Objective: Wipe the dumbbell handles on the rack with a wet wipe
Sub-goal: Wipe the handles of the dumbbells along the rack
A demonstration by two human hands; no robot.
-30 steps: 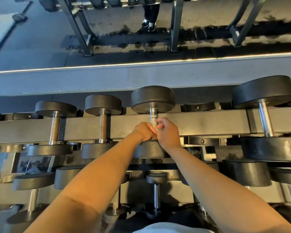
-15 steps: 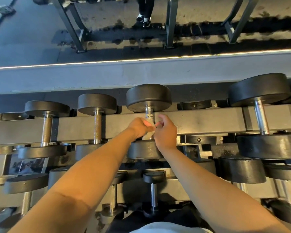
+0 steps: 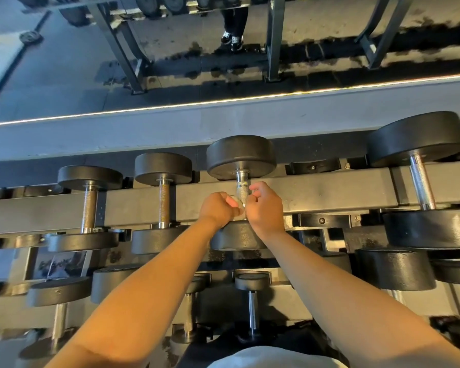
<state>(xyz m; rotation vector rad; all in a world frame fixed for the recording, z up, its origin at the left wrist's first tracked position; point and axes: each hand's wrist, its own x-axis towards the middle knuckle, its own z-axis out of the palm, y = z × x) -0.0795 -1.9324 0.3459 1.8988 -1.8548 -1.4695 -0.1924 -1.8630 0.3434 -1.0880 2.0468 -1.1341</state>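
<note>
Head view: unlabelled dumbbell (image 3: pixel 241 158), no writing.

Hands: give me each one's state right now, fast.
Left hand: fingers curled, gripping the wet wipe against the dumbbell handle.
Right hand: fingers curled, pinching the same wipe.

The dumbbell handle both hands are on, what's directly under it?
Under the handle runs the rack's grey crossbar. The left hand and right hand cover the handle's lower part and the bar beneath.
</note>
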